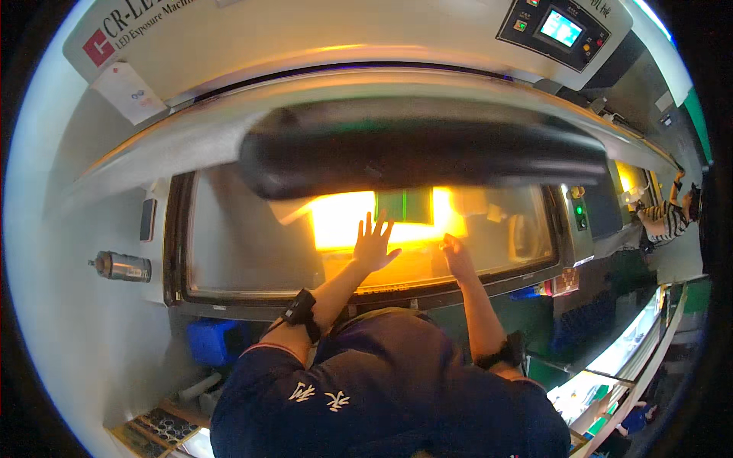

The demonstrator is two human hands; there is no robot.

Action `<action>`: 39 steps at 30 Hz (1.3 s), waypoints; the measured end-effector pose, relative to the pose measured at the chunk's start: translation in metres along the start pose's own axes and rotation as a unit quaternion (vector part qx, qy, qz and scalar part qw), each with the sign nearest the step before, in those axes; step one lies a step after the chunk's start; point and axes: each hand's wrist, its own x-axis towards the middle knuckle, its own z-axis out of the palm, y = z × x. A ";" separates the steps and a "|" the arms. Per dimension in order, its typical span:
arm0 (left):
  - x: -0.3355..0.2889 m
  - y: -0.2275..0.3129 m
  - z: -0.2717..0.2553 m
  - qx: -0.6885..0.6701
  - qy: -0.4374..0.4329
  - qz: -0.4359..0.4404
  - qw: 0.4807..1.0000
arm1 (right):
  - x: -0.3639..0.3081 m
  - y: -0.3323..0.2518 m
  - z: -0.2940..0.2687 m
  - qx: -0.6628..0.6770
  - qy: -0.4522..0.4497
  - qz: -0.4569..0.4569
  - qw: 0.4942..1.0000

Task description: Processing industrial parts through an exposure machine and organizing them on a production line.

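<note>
A green panel with thin bright lines (416, 208) lies on the glowing yellow-white window (340, 221) of the machine's glass bed. My left hand (372, 248) is open, its fingers spread, with the fingertips at the panel's near left corner. I cannot tell whether they touch it. Right of the panel and nearer to me, my right hand (458, 259) has its fingers curled together over the near right part of the lit area. Whatever it may hold is too small or hidden to name. Both wrists wear black bands.
A large black rounded bar (427, 149) crosses above the bed and hides its far part. The dark bed frame (180, 237) surrounds the glass. A phone (148, 220) and a clear bottle (124, 266) are at the left. A control screen (561, 28) glows top right; another person (668, 217) stands far right.
</note>
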 end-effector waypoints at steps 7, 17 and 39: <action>-0.045 -0.065 0.014 -0.226 -0.039 0.066 0.971 | 0.055 0.069 0.027 0.244 -0.102 0.188 0.946; -0.060 -0.071 -0.013 -0.126 0.007 0.118 0.985 | 0.040 0.001 0.055 0.085 -0.085 0.188 0.975; -0.098 0.000 0.022 -0.373 0.055 -0.007 0.926 | -0.524 0.111 -0.048 0.383 0.681 0.104 0.616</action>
